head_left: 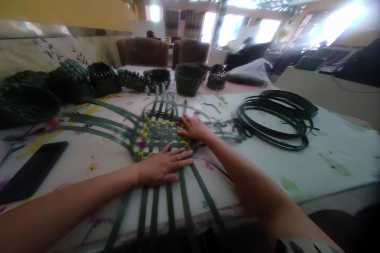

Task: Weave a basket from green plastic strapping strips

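A flat woven base point(160, 136) of dark green strips lies on the table, with yellow ties around its edge and long loose strips point(169, 205) fanning out on all sides. My left hand point(168, 164) rests flat over the near edge of the weave, fingers stretched toward the right. At the right edge of the weave, my right hand point(194, 128) lies with its fingertips on the strips near a yellow tie. Its fingers are bent and slightly blurred, and whether they pinch a strip does not show clearly.
Coils of dark green strip point(276, 118) lie on the right. Several woven green baskets point(190, 80) line the back and left of the table. A black phone point(34, 170) sits at the left, and a clear plastic bag point(252, 72) is behind. Brown chairs point(142, 51) stand beyond.
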Available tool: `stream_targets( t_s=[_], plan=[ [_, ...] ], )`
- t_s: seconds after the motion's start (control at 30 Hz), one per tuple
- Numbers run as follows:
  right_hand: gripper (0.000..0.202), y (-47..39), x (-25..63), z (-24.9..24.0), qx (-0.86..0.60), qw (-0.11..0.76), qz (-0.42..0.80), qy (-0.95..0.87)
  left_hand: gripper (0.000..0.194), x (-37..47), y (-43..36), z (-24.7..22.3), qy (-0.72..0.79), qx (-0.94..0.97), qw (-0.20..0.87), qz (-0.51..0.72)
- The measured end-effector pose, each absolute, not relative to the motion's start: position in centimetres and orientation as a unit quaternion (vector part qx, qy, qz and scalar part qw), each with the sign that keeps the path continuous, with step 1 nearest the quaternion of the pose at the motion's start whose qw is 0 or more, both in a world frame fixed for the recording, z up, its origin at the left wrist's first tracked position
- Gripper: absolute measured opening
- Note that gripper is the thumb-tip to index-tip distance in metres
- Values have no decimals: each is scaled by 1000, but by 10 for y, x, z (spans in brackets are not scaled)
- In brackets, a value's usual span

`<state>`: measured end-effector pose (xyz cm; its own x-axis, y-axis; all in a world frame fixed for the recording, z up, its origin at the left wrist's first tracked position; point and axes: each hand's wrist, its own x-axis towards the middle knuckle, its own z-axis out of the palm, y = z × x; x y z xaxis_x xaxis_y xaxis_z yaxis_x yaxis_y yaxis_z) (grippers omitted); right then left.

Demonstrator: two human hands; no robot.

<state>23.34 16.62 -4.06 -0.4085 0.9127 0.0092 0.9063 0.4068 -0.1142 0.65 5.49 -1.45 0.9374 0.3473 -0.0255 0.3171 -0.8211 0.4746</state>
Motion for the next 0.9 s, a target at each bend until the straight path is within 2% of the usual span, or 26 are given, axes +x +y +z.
stream_targets(
  t_s=[0.2,0.37,0.5,0.63,0.67,0.77,0.8,0.9],
  plan=[
    [86,165,235,-46,-535,84,55,-839,58,4,53,-16,172,945,273,50],
    [86,166,235,-48,-535,74,38,-841,50,20,60,1,217,918,325,60],
    [88,167,234,-47,-540,40,21,-840,40,55,68,9,277,913,285,86],
    [88,170,235,-51,-542,41,26,-839,32,78,68,-4,321,900,258,142],
    [87,170,236,-53,-540,49,27,-840,38,79,66,-8,325,901,245,152],
    [85,170,237,-54,-528,76,26,-846,85,78,57,-21,343,907,210,126],
    [85,169,237,-53,-527,77,27,-846,92,78,53,-23,346,910,205,104],
    [87,165,235,-48,-541,56,35,-838,85,77,45,-29,327,926,180,58]
  ],
)
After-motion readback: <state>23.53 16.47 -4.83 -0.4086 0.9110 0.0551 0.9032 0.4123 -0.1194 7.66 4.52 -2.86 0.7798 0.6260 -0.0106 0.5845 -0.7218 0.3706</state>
